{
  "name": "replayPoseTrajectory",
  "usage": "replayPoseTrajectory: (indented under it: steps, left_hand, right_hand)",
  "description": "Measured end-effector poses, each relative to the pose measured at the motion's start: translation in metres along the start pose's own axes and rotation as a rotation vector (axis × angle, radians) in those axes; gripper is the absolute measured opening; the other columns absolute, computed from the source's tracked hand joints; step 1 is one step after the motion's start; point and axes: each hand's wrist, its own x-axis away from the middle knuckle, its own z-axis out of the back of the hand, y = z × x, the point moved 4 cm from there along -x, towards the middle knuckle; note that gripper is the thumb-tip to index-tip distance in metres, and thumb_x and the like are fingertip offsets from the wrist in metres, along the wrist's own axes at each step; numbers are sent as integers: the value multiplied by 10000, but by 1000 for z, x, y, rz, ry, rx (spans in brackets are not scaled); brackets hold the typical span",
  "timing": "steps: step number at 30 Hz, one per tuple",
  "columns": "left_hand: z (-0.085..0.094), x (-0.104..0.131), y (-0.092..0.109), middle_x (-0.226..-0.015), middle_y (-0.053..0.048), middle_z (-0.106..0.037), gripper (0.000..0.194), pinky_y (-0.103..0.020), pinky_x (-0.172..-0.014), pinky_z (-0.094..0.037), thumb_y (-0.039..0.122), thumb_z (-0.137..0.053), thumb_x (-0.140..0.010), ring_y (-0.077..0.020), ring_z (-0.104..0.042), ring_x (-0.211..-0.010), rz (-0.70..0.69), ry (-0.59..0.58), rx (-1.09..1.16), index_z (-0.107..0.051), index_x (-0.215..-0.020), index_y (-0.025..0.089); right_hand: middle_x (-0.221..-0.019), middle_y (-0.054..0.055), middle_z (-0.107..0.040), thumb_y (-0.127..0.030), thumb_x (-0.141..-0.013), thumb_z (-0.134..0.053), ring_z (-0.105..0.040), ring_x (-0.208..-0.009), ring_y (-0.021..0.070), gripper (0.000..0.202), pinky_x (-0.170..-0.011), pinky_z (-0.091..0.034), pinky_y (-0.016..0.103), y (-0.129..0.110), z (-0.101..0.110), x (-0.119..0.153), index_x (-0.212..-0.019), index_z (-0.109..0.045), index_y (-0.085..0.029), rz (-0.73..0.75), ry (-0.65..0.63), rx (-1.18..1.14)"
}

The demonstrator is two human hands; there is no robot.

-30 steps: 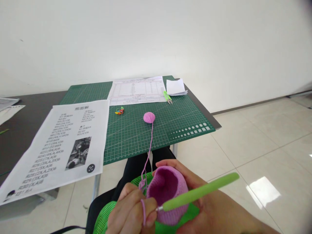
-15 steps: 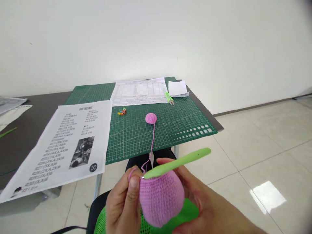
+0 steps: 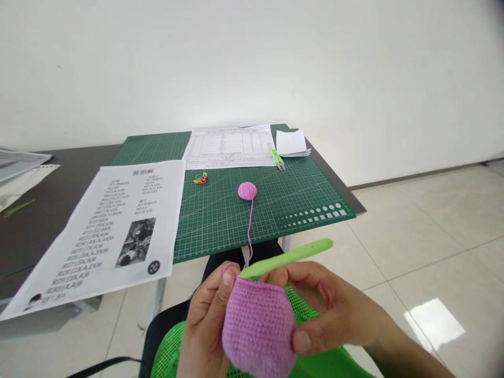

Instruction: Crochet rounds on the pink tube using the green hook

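A pink crocheted pouch-like piece (image 3: 258, 325) hangs in front of me, rounded, with its edge at the top. My left hand (image 3: 210, 315) pinches its upper left edge, thumb in front, with a loop of yarn around the index finger. Along the top edge lies a green-handled crochet hook (image 3: 287, 258), its tip at the left thumb. My right hand (image 3: 326, 307) grips the right side of the piece, thumb on the front and fingers behind the rim, below the hook's handle. Pink yarn (image 3: 250, 226) runs from the work to a small yarn ball (image 3: 247, 191).
On the green cutting mat (image 3: 212, 220) lie colourful stitch markers (image 3: 200, 179), green thread snips (image 3: 277, 159), a printed form (image 3: 230, 147) and a stack of white paper (image 3: 291, 143). A printed pattern sheet (image 3: 106, 226) lies left, overhanging the table's front edge.
My right thumb has come round onto the front of the piece. The piece has turned and dropped slightly, and the hook's handle lies a little further left. My left hand keeps its pinch.
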Motion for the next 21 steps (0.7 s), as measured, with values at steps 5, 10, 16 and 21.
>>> replayPoseTrajectory:
  steps: [5,10,16,21]
  left_hand:
    - [3,-8,-6,-517,59,-608,346,-156,-456,-458,478,-978,-520,-80,-482,-478,34,-27,17,-789,-645,217]
    - [3,-8,-9,-539,71,-624,327,-127,-480,-469,471,-970,-551,-69,-509,-500,39,20,19,-803,-697,230]
    - [11,-10,-11,-574,53,-681,293,-200,-528,-550,397,-954,-608,-107,-582,-490,37,61,-10,-805,-783,215]
    - [11,-8,-7,-565,43,-670,265,-222,-488,-531,414,-914,-664,-132,-596,-493,42,86,-12,-793,-772,205]
  right_hand:
    - [-901,-33,-615,-239,-652,-909,-537,-871,123,363,-864,-401,258,-8,1,-2,-868,-620,-193,-22,-10,27]
    - [-883,-24,-650,-257,-576,-951,-551,-844,137,431,-903,-409,301,-3,1,-9,-916,-702,-166,-153,-115,94]
    - [-882,1,-667,-294,-615,-938,-590,-843,138,367,-900,-465,299,4,-5,-21,-913,-782,-149,-99,-196,-68]
    - [-802,-18,-676,-358,-694,-895,-599,-774,99,385,-803,-491,232,16,-3,-13,-997,-773,-156,-137,-176,-175]
